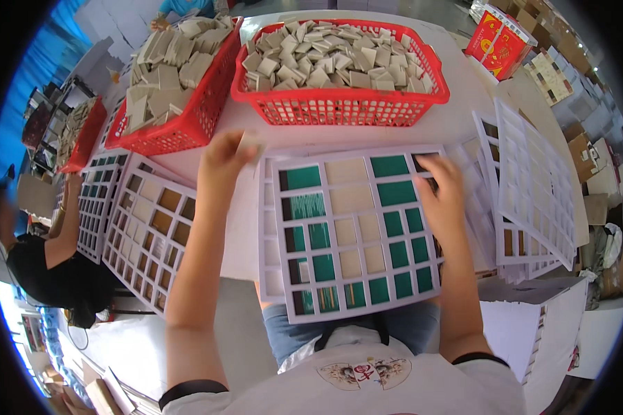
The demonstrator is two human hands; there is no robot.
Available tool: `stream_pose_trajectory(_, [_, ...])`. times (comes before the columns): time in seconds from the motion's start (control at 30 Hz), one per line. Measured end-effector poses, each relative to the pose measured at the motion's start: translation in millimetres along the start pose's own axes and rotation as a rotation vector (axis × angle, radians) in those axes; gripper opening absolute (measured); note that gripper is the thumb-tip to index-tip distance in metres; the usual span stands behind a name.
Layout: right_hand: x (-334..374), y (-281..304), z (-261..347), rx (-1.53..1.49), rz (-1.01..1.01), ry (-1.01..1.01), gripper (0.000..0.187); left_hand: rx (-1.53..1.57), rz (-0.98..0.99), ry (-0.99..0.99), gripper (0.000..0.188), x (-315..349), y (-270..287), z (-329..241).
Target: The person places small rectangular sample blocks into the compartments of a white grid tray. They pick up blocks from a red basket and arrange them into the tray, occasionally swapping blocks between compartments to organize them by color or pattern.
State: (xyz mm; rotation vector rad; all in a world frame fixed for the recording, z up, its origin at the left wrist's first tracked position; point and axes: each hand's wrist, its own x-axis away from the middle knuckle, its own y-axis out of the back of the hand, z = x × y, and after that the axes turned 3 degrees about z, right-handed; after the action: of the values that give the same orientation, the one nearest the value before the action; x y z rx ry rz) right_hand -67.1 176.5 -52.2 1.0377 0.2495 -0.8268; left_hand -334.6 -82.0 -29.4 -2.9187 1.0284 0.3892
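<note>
A white grid tray lies tilted toward me over the table's near edge and my lap. Green, cream and dark tiles fill its compartments; some green ones show pale streaks. Left of the tray, above the table, my left hand pinches a small pale tile, blurred by motion. My right hand rests at the tray's upper right edge, index finger and thumb apart over the dark tiles there, with nothing visible between them. Another white grid tray shows beneath the first, mostly hidden.
Two red plastic baskets heaped with pale tiles stand at the back. Filled trays lie to the left, beside a co-worker in black. Stacked grid trays lean at the right. A red box stands far right.
</note>
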Motion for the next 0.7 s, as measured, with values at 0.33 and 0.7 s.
stream_pose_trajectory(0.33, [-283.1,-176.2,-10.8,0.078,0.357,-0.284,0.050,-0.940,0.825,-0.075,0.030,-282.3,-31.5,50.6])
stream_pose_trajectory(0.7, [-273.2,-199.0,-10.6,0.034,0.293,-0.060,0.046,-1.162,0.545,-0.476,0.060,-250.8,-29.3,51.3])
